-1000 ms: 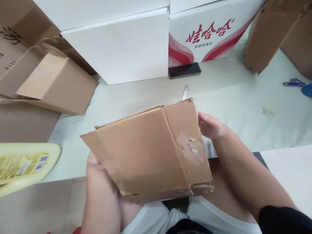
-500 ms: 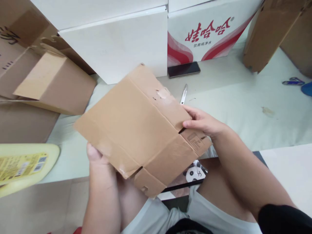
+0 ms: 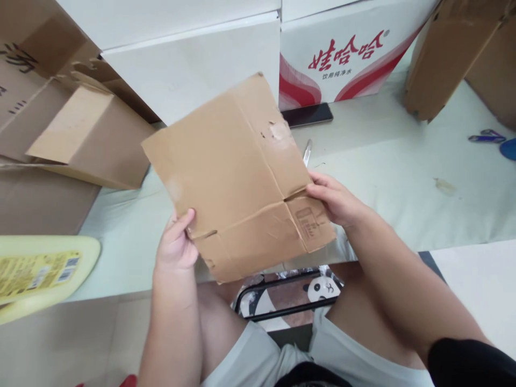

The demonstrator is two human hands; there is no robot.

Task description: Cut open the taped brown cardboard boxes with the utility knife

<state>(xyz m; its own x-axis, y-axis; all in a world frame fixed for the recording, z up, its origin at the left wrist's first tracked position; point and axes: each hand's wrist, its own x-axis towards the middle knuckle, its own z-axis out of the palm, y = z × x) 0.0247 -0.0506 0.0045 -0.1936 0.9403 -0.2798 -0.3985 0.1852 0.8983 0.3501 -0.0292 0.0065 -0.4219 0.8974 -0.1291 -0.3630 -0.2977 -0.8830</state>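
Observation:
A flattened brown cardboard box (image 3: 226, 166) is held up in front of me, tilted, with creases, slots, a torn patch and a small printed mark on its right side. My left hand (image 3: 179, 239) grips its lower left edge, thumb on the near face and the other fingers mostly behind. At the right edge my right hand (image 3: 332, 196) pinches the cardboard by a slot, partly reaching behind it. Just beyond that hand a utility knife (image 3: 307, 153) lies on the pale green surface, its lower end hidden.
Beyond the cardboard stand white cartons (image 3: 193, 70) and a red-and-white printed carton (image 3: 342, 59), with a dark phone (image 3: 308, 114) before it. Open brown boxes (image 3: 105, 134) are at left, near a yellow bottle (image 3: 48, 269). Another brown box (image 3: 447, 59) and blue-handled scissors (image 3: 487, 137) are at right.
The cardboard has turned and moved up and away from my lap, looking flatter now. My left hand has shifted up and right along its edge; a black-framed panda-printed item now shows more below.

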